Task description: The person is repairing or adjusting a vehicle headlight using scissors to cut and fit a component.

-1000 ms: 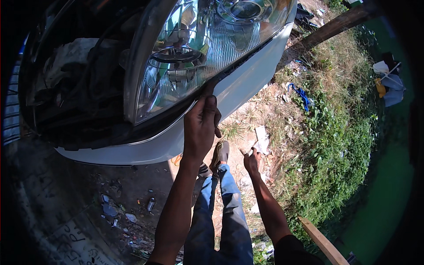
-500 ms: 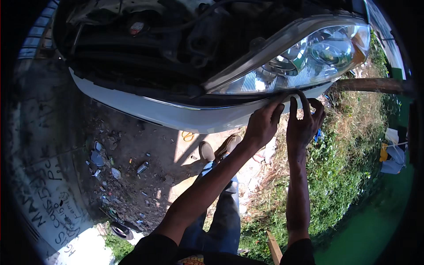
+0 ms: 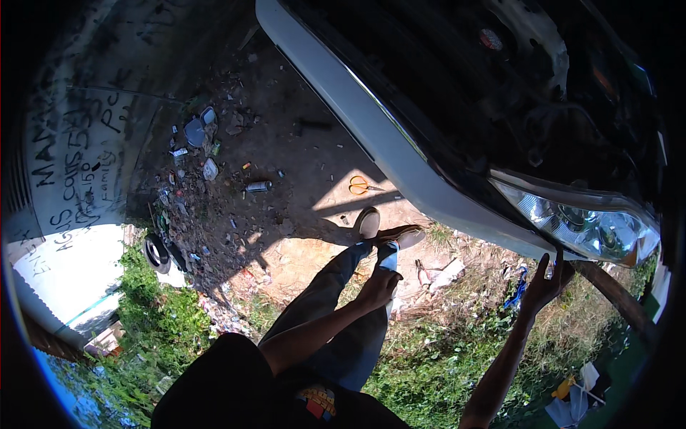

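Along the upper right runs a car front, its white bumper (image 3: 429,193) below a dark, open engine bay (image 3: 529,121). My right hand (image 3: 544,284) reaches up to the bumper's edge just under the clear headlight (image 3: 575,222), fingertips at that edge and fingers apart. Lower and further left, my left hand (image 3: 379,289) is away from the car, over my jeans-clad leg, with its fingers curled; whether anything is inside them is hidden.
Orange-handled scissors (image 3: 359,185), a can (image 3: 259,186) and litter lie on the dirt. A written-on wall (image 3: 71,186) and tyre (image 3: 156,254) are left. A wooden post (image 3: 614,293) slants below the headlight. Plants (image 3: 450,343) border the ground.
My view has swung, putting the car at upper right. My left hand has left the bumper edge and dropped toward my leg, fingers curled. My right hand has risen to the edge and stays there.
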### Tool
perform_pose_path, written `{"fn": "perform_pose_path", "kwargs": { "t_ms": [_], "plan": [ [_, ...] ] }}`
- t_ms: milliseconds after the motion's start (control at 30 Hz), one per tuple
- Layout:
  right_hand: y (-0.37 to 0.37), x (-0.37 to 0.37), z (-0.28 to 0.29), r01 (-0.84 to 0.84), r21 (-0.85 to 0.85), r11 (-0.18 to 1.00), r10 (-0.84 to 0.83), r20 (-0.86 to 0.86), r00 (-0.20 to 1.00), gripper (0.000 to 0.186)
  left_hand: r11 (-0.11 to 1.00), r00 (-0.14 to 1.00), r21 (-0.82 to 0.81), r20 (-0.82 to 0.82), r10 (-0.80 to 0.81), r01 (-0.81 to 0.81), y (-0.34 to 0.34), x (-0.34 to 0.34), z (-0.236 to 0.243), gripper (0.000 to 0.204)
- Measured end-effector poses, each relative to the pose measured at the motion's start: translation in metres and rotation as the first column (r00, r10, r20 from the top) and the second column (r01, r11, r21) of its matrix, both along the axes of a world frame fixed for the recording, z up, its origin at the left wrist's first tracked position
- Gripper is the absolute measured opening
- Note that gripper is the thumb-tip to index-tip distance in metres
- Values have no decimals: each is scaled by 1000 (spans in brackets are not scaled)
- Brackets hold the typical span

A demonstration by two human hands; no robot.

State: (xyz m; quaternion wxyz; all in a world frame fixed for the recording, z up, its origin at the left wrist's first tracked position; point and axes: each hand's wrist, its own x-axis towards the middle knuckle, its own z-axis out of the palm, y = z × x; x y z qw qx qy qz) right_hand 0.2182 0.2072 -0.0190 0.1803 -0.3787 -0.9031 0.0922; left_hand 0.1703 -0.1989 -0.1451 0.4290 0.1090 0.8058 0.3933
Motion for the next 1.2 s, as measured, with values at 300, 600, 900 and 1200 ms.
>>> {"fn": "perform_pose_path", "kwargs": {
  "t_ms": [300,600,900,1200],
  "plan": [
    [-70,13,-19,-78,-246,966,40,-156,987,31,869,970,-440,-184,160,-227,-188,-13,-34,30],
    [-360,-42,-367,-120,-905,409,308,13,951,37,796,953,-538,-261,156,-278,-280,19,-78,22],
    [-392,-187,-621,-360,-587,725,673,494,550,70,760,947,-606,-320,37,-235,-274,-18,-59,12],
    [-425,-187,-714,-655,-299,694,664,617,421,59,739,929,-618,-370,30,-270,-291,-13,-60,18]
  ]
}}
